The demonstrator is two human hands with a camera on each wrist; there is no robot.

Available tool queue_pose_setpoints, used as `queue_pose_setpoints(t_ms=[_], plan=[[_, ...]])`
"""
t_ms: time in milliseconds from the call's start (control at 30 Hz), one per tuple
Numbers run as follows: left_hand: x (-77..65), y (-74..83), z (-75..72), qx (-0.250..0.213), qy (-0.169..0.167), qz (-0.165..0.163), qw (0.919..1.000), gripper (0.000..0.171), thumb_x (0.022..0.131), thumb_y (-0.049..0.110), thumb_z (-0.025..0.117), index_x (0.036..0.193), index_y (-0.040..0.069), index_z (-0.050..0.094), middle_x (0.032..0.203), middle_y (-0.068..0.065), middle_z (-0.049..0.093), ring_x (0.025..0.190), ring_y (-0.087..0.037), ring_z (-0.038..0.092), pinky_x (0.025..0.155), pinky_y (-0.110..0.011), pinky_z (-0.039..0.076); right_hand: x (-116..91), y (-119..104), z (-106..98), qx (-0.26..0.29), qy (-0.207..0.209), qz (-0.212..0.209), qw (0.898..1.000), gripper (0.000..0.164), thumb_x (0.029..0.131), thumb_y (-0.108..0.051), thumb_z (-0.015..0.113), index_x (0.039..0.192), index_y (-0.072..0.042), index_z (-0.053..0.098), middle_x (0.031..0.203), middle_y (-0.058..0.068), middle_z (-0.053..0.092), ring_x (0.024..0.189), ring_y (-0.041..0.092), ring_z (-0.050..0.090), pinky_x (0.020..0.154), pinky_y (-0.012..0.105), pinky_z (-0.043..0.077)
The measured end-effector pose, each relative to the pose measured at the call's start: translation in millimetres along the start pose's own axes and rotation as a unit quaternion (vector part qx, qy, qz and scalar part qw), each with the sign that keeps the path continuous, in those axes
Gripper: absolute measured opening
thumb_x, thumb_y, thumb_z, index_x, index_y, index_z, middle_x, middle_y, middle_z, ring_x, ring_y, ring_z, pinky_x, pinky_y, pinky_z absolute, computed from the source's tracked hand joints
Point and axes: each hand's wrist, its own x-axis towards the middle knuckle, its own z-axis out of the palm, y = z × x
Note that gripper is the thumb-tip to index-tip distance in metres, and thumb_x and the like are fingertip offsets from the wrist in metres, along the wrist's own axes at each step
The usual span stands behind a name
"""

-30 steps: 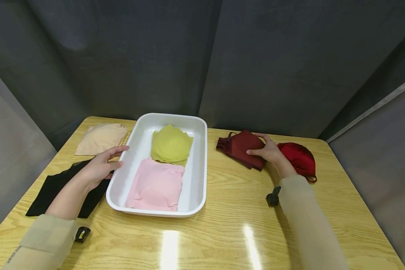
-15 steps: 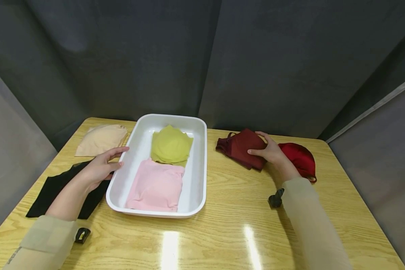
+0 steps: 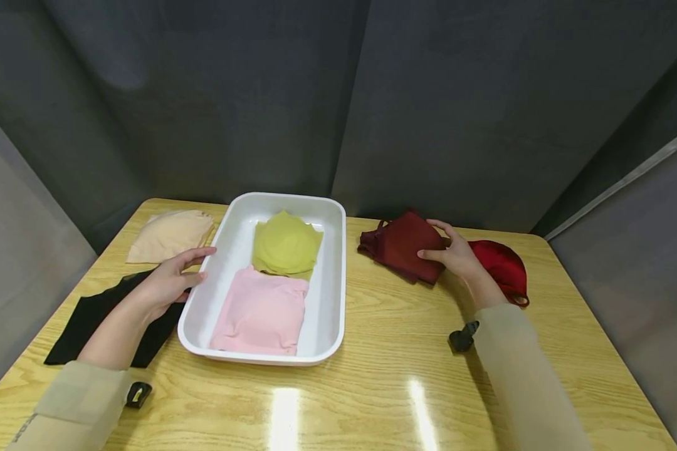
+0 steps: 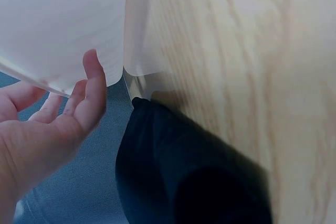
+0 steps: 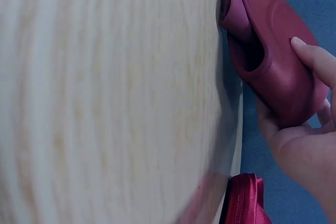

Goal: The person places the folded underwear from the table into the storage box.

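My right hand (image 3: 457, 255) pinches a folded dark red bra (image 3: 409, 241), thumb on its upper face and fingers under its right edge. In the right wrist view the moulded cup of this bra (image 5: 289, 51) faces the camera, close over the table. My left hand (image 3: 169, 282) touches the left side of a white plastic tub (image 3: 343, 300), fingers loosely spread. The left wrist view shows fingers (image 4: 92, 90) against the tub's outer wall (image 4: 63, 19). Inside the tub, a yellow-green bra (image 3: 286, 244) lies behind a folded pink bra (image 3: 262, 310).
Right of my right hand lies a shiny red bra (image 3: 502, 269). A beige bra (image 3: 172, 235) is at the back left, and a black garment (image 3: 84, 329) lies partly under my left forearm. Dark curtains (image 3: 231, 94) stand behind the wooden table (image 3: 383, 388).
The dark red bra has risen slightly and shifted a little left in my right hand. My left hand has stayed at the tub's side.
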Motion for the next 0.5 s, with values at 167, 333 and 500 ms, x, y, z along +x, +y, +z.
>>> queue_pose_setpoints(t_ms=[167,333,500], plan=[[-1.1,-0.2,0.2,-0.001,-0.001,0.003,1.0000,0.056,0.099,0.013,0.046,0.150,0.013,0.023,0.148,-0.022,0.025,0.119,-0.037,0.045,0.081,-0.039,0.050,-11.1,-15.1,4.1,0.016,-0.003,-0.003,1.000,0.083,0.081,-0.002,0.072,0.149,-0.015,0.027,0.137,0.025,0.041,0.117,0.036,0.047,0.073,0.022,0.048],[-1.1,-0.1,-0.8,0.000,0.000,0.000,1.0000,0.056,0.099,0.013,0.046,0.150,0.014,0.024,0.149,-0.021,0.025,0.119,-0.037,0.045,0.081,-0.039,0.050,-14.2,-17.9,4.7,0.022,-0.004,-0.006,1.000,0.082,0.080,-0.002,0.073,0.147,-0.016,0.028,0.136,0.023,0.042,0.104,0.023,0.054,0.072,0.024,0.050],[0.1,-0.9,-0.6,-0.001,0.000,0.002,1.0000,0.055,0.099,0.013,0.046,0.150,0.013,0.024,0.149,-0.022,0.025,0.119,-0.037,0.045,0.081,-0.039,0.050,-10.7,-9.6,2.1,0.046,-0.001,-0.024,0.999,0.078,0.081,-0.008,0.074,0.145,-0.021,0.030,0.130,0.016,0.045,0.094,0.010,0.058,0.071,0.026,0.052]])
